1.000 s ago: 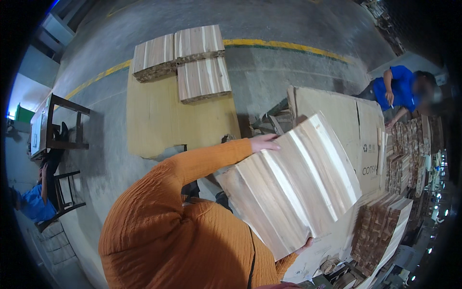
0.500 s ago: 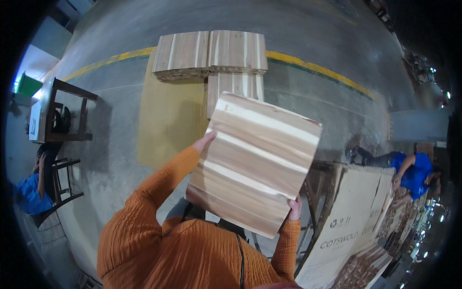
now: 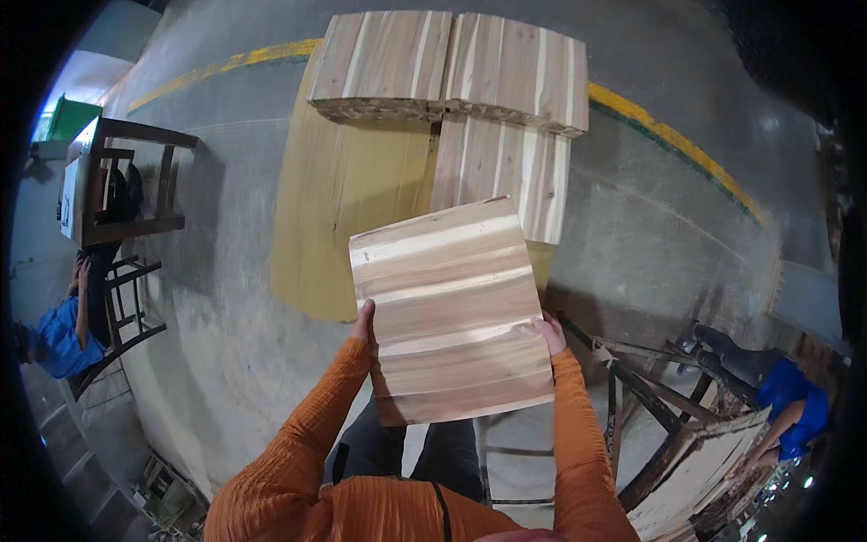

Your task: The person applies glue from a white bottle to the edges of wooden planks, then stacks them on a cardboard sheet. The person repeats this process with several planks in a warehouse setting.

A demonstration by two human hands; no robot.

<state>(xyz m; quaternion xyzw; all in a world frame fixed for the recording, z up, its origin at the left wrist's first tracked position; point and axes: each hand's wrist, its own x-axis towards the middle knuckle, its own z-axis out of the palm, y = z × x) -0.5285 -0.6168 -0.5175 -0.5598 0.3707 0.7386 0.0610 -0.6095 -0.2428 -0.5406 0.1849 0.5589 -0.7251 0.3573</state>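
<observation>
Between my hands I carry a wooden panel (image 3: 456, 316), nearly square, with light and brown strips running crosswise. My left hand (image 3: 364, 322) grips its left edge, thumb on the top face and the fingers hidden below. On the opposite edge my right hand (image 3: 550, 333) holds it the same way. Beyond the panel's far edge lies a shorter stack of like panels (image 3: 497, 172), partly covered by the panel in my hands. Behind it stand two taller stacks side by side, a left stack (image 3: 384, 56) and a right stack (image 3: 519, 72).
A yellowish sheet (image 3: 348, 208) lies on the floor under the stacks. At the right a table frame (image 3: 632, 397) carries cardboard, with a person in blue (image 3: 793, 402) beside it. Another person (image 3: 68, 334) sits at a dark table (image 3: 140, 230) on the left.
The panel has swung away from the cardboard at the right and turned anticlockwise, now squarer in front of me. The floor stacks appear nearer. Both hands keep their hold.
</observation>
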